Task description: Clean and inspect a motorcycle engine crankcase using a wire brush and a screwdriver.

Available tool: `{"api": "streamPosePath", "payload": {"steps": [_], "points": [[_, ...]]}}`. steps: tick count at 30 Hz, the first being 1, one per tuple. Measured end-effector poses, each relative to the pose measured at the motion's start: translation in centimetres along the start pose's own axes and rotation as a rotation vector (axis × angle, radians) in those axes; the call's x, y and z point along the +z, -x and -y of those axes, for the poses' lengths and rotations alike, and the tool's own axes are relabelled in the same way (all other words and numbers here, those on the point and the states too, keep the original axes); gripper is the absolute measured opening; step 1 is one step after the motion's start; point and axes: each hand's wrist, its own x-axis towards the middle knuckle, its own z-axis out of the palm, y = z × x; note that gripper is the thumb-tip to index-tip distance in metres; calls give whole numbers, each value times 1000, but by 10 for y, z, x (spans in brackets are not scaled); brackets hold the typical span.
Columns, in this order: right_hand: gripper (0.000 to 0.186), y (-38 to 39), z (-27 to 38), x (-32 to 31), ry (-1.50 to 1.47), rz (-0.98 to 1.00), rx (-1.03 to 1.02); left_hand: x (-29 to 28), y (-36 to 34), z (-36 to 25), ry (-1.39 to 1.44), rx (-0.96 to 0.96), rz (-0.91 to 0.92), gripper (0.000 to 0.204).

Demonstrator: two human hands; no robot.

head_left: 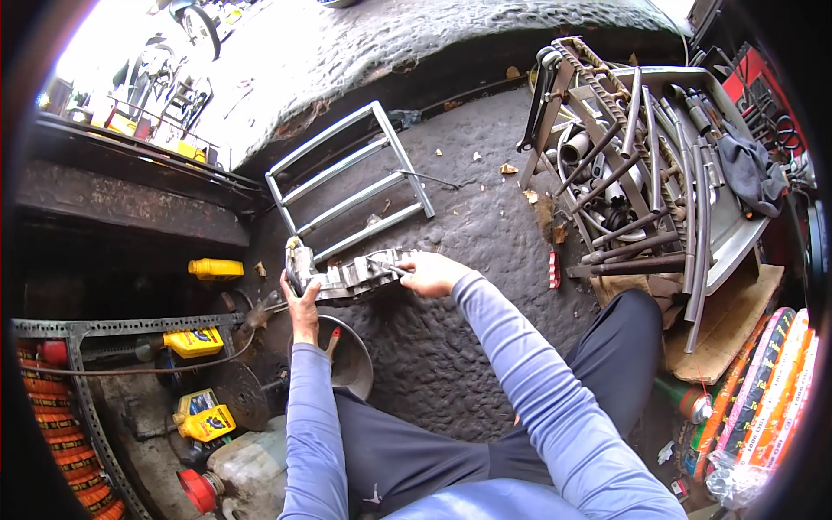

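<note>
A grey metal engine casing (354, 276) is held up in front of me, above the dark floor and beside the near end of a metal frame. My left hand (303, 312) grips its left end, thumb toward me. At the casing's right end, my right hand (435, 276) has its fingers pinched together. A thin dark piece shows at those fingertips against the casing, too small to name. Below the casing stands a round metal basin (357, 381), with a red-handled brush (334, 336) in it.
The welded metal frame (334, 130) lies on the floor ahead. To the right, a grey tray (737, 247) and a rack overflow with metal tools and bars. Yellow bottles (217, 269), a large jug (256, 468) and a perforated metal shelf (156, 328) stand left. Wrapped tyres (771, 390) are at right.
</note>
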Motion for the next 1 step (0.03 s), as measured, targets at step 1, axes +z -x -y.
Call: {"api": "streamPosePath", "payload": {"steps": [1], "points": [[44,-2,6,13,154,-136,-33,-6,-3,3,-27,19,4,82]]}}
